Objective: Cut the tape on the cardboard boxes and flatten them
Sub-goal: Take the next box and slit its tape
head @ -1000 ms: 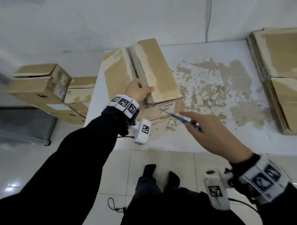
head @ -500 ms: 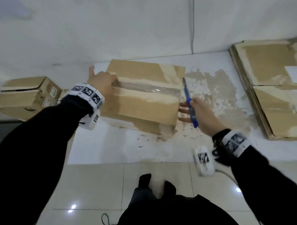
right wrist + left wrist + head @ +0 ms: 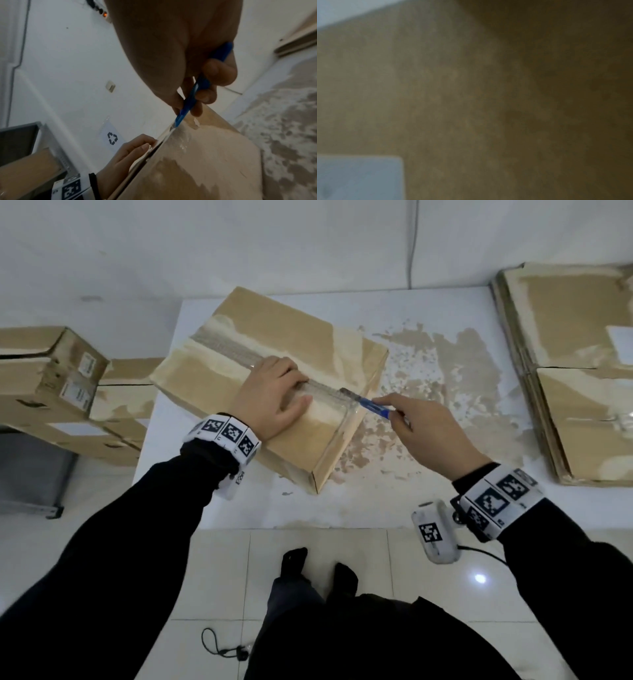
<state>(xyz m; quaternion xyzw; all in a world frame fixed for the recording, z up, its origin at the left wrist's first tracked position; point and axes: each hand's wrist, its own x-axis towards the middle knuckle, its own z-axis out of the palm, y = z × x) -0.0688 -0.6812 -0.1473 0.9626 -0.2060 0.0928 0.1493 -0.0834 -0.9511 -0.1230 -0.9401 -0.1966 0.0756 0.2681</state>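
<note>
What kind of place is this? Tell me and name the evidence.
Probably a storeroom or packing area: taped cardboard boxes stacked at left, flattened cardboard piled at right, and a recycling sign on the bare white wall.

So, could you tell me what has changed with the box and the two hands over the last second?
The box was turned so its taped seam faces up. The left hand left the box's edge and now presses flat on top beside the tape. The right hand swung in and set the blue cutter on the seam's near end. The cutter stayed in that hand; the flattened stack is unmoved.
</note>
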